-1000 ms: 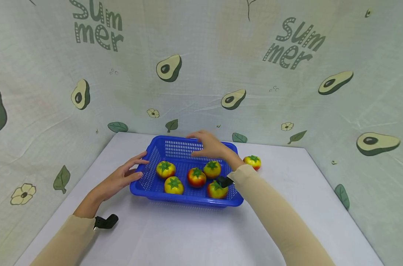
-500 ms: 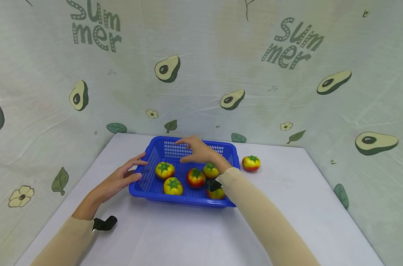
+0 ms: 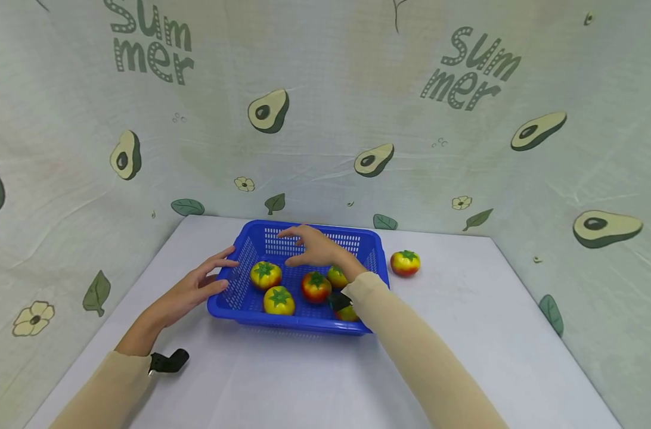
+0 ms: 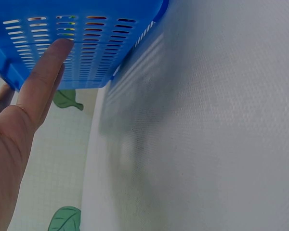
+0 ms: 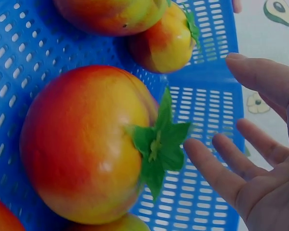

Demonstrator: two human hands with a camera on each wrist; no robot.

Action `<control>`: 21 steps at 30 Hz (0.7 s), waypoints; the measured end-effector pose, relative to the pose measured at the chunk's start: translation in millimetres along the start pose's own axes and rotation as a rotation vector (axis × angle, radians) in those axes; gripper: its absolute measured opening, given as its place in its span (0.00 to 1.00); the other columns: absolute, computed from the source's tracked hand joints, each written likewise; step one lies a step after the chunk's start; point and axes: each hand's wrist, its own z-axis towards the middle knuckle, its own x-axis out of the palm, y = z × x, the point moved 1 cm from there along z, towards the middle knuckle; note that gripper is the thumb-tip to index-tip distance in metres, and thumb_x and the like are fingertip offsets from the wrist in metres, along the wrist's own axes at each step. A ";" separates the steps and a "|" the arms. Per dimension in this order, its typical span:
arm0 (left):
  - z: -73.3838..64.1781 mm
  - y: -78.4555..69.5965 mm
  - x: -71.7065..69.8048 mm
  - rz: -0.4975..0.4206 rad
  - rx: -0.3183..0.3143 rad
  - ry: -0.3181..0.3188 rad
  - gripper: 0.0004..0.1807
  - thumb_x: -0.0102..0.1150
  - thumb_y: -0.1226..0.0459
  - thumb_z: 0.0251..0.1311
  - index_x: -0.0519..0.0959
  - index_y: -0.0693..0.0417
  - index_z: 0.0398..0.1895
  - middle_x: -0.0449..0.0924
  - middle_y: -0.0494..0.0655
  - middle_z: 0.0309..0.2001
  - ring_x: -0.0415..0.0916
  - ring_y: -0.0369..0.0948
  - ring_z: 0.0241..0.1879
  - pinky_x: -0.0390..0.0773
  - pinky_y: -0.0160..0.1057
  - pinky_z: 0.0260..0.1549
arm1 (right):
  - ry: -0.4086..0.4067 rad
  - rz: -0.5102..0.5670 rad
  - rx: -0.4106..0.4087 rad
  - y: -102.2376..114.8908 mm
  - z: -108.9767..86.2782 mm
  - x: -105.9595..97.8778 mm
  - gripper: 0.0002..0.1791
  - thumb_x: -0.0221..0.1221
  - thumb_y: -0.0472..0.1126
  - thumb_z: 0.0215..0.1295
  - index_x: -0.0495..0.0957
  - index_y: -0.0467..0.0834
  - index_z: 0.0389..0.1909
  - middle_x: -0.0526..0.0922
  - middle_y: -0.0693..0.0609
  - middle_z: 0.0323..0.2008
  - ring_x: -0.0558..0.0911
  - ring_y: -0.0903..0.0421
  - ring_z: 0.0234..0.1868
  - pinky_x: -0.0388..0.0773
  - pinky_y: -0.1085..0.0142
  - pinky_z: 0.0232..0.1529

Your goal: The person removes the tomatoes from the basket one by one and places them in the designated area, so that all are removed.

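A blue plastic basket [image 3: 304, 322] with slotted walls holds several red-and-yellow persimmons [image 3: 279, 301] with green leafy tops. My left hand [image 3: 191, 293] rests its loosely spread fingers at the basket's left end; in the left wrist view a fingertip lies against the outer wall. Over the back half of the basket hovers my right hand [image 3: 317, 247], its fingers and thumb apart with nothing between them. The right wrist view shows a large persimmon [image 5: 86, 144] near those fingers. My right sleeve and wrist camera partly cover the persimmons at the basket's right.
One more persimmon [image 3: 405, 263] lies on the white table [image 3: 465, 310], just right of the basket. Printed cloth walls [image 3: 315, 119] with avocados and leaves rise behind the table and at both sides.
My right hand has moved left across the basket, from near its back right to its middle, still holding nothing. The persimmon outside came into full view. My left hand has stayed at the basket.
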 end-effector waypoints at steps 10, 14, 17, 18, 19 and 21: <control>0.3 0.4 0.1 0.004 -0.006 -0.002 0.25 0.55 0.60 0.80 0.69 0.46 0.77 0.42 0.47 0.88 0.39 0.65 0.84 0.50 0.78 0.73 | 0.027 0.017 0.005 -0.9 4.8 10.3 0.36 0.69 0.39 0.70 0.70 0.43 0.77 0.70 0.44 0.77 0.78 0.40 0.70 0.77 0.49 0.70; 1.1 0.4 -0.3 0.001 -0.003 0.001 0.25 0.54 0.60 0.80 0.69 0.47 0.77 0.42 0.47 0.88 0.39 0.65 0.84 0.50 0.78 0.73 | 0.036 0.023 0.012 -0.8 5.9 13.7 0.36 0.70 0.39 0.70 0.70 0.43 0.77 0.70 0.44 0.77 0.75 0.40 0.72 0.76 0.49 0.72; 1.4 0.7 -0.6 0.002 -0.002 0.005 0.25 0.54 0.60 0.80 0.69 0.47 0.77 0.41 0.47 0.88 0.39 0.65 0.84 0.50 0.77 0.73 | 0.041 0.007 0.010 -1.6 8.0 17.0 0.36 0.70 0.40 0.70 0.70 0.43 0.77 0.70 0.43 0.76 0.73 0.40 0.74 0.75 0.49 0.72; 1.4 1.0 -0.6 0.001 -0.002 0.005 0.26 0.54 0.60 0.80 0.68 0.48 0.77 0.41 0.47 0.88 0.39 0.66 0.84 0.50 0.77 0.73 | 0.042 -0.003 0.012 -2.0 9.0 18.2 0.36 0.70 0.41 0.70 0.70 0.43 0.77 0.70 0.44 0.76 0.73 0.41 0.74 0.75 0.49 0.73; 1.3 1.3 -0.7 0.001 -0.002 0.005 0.26 0.54 0.60 0.80 0.68 0.48 0.77 0.41 0.47 0.88 0.39 0.66 0.84 0.51 0.77 0.73 | 0.046 -0.009 0.009 -2.1 9.9 19.4 0.36 0.70 0.41 0.70 0.70 0.43 0.77 0.70 0.44 0.76 0.72 0.41 0.75 0.74 0.49 0.73; 1.4 1.8 -0.8 0.003 -0.001 0.005 0.26 0.54 0.60 0.80 0.68 0.48 0.77 0.41 0.47 0.88 0.39 0.66 0.83 0.52 0.77 0.73 | 0.052 -0.009 0.007 -2.2 11.7 21.8 0.36 0.71 0.41 0.69 0.71 0.43 0.76 0.71 0.43 0.76 0.72 0.41 0.75 0.74 0.47 0.73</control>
